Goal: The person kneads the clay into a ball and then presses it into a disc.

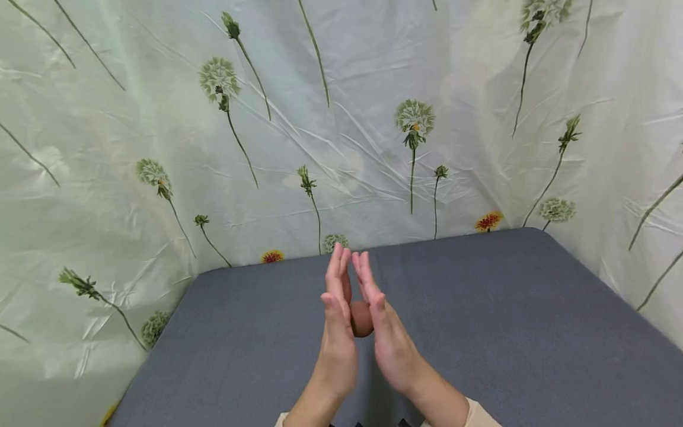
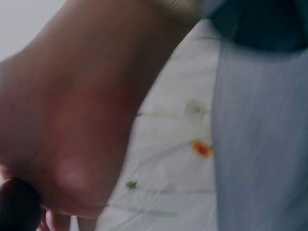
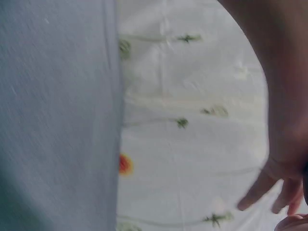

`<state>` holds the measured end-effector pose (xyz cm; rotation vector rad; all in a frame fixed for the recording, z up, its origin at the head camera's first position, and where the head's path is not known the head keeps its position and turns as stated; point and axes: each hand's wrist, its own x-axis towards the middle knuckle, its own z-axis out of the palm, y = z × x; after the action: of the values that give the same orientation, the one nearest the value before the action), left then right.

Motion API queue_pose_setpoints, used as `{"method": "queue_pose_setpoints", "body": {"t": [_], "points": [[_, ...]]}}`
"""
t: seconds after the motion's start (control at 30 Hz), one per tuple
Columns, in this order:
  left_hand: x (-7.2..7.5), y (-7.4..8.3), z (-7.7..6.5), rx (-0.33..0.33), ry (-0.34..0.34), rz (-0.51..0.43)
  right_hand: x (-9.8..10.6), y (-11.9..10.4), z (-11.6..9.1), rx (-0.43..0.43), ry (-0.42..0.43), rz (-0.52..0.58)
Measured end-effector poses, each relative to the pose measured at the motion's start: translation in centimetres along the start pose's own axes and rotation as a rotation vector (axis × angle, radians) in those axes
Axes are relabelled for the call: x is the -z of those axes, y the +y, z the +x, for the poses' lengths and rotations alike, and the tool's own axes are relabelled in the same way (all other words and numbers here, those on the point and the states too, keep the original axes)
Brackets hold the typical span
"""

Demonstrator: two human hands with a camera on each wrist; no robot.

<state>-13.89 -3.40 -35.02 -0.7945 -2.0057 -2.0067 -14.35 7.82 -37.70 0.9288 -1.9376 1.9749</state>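
A small, smooth brown ball is held between two upright palms; what it is made of I cannot tell. My left hand presses it from the left with its fingers straight and pointing up and away. From the right, my right hand mirrors it, fingers straight, fingertips close to those of the left. In the left wrist view the ball shows dark beside the left hand. The right wrist view catches part of the right hand with its fingers extended.
Beneath the hands lies a grey, cloth-like table surface. Behind it and at both sides hangs a pale, wrinkled curtain printed with dandelions and red-orange flowers. Light sleeve cuffs show at the bottom.
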Motion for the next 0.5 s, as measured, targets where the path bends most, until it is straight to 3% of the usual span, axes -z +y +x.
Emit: {"method": "queue_pose_setpoints", "body": {"t": [0.27, 0.4, 0.5], "points": [[4.1, 0.2, 1.5, -0.077, 0.198, 0.036, -2.9, 0.2, -1.3, -0.093, -0.194, 0.055], [5.5, -0.7, 2.1, -0.077, 0.261, 0.013, -3.7, -0.2, -1.8, -0.014, -0.232, 0.037], [5.6, -1.5, 2.2, -0.023, 0.246, -0.004, -3.8, -0.8, -1.8, 0.057, -0.222, 0.030]]}}
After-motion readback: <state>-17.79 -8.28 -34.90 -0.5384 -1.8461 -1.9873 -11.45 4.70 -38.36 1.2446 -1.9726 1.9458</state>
